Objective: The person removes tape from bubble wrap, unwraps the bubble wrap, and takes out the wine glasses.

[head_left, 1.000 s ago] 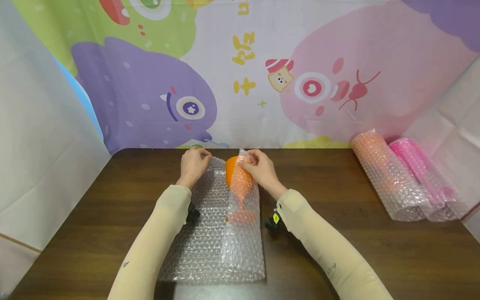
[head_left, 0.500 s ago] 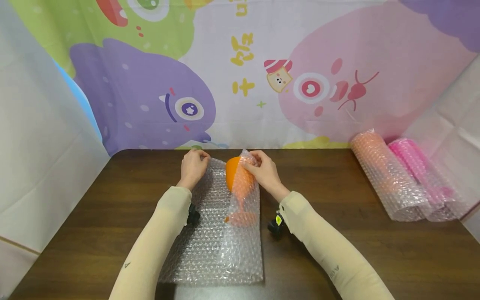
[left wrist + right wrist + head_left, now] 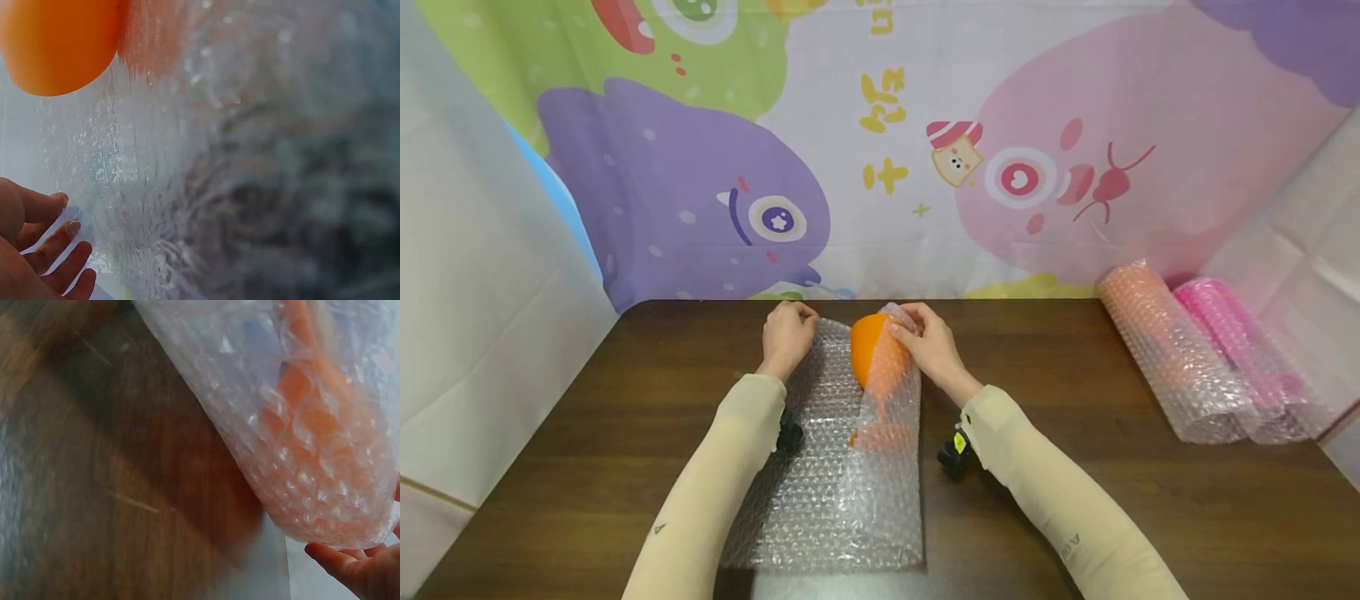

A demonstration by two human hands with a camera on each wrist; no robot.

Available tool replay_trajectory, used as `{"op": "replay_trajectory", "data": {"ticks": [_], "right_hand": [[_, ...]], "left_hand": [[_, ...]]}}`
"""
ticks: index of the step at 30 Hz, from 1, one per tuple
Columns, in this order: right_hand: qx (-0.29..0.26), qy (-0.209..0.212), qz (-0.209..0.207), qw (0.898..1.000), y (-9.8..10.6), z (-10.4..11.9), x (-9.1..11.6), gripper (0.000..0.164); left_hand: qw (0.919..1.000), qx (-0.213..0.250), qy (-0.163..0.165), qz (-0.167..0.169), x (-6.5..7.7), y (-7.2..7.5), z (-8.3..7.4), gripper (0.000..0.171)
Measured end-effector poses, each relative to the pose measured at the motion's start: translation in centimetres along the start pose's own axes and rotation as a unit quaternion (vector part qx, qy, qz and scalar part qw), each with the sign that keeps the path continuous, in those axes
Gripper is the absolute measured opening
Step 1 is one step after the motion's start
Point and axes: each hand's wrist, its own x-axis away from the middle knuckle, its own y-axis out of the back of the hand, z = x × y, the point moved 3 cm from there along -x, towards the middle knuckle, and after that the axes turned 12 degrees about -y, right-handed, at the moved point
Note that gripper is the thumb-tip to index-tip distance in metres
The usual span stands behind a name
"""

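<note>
Head view puts your right hand (image 3: 930, 342) at the far end of the wrap (image 3: 805, 479), thumb on top of the folded-over flap, fingers going behind it, so that the film is pinched near the goblet's mouth. Your left hand (image 3: 786, 337) is at the far left corner, thumb and forefinger close together on the film's edge, the other fingers loosely bent in the left wrist view. Between them the orange goblet (image 3: 864, 346) lies on its side on the wrap, mouth away from you and foot (image 3: 886, 437) toward you; part of the bowl is bare, while the stem and most of the foot show through the flap. Judge the goblet light and stiff, probably smooth enough to slide on the film; whether it is plastic or glass you cannot tell, so treat the thin stem as the weak point. Hold it by the bowl, through the flap, where the bubbles give grip and padding, and put no bending load on the stem. The wrap should be soft, springy and apt to unroll, so take it along its edge and keep pressure even. Beyond, on the table (image 3: 1037, 492), an orange roll (image 3: 1172, 358) and a pink roll (image 3: 1247, 342) lie side by side at the right.
</note>
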Motion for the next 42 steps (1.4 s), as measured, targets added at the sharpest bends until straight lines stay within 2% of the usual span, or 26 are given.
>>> {"op": "replay_trajectory", "data": {"ticks": [9,17,26,35,42], "right_hand": [[-0.017,0.011,0.045,0.999,0.4,-0.7,-0.4,0.034],[-0.020,0.008,0.063,0.998,1.0,-1.2,-0.3,0.034],[-0.005,0.002,0.070,0.998,1.6,-1.6,-0.3,0.034],[0.006,0.007,0.076,0.997,2.2,-2.4,-0.4,0.036],[0.018,0.016,0.073,0.997,3.0,-2.9,-0.7,0.046]], "left_hand": [[1.0000,-0.001,0.002,0.001,0.1,0.0,-0.1,0.018],[0.9998,0.002,0.013,0.012,0.3,0.0,-0.1,0.019],[0.9994,0.014,0.025,0.021,0.3,-0.1,0.1,0.019],[0.9994,0.018,0.021,0.022,0.5,-0.3,0.3,0.020],[0.9994,0.017,0.021,0.022,0.5,-0.1,0.3,0.019]]}}
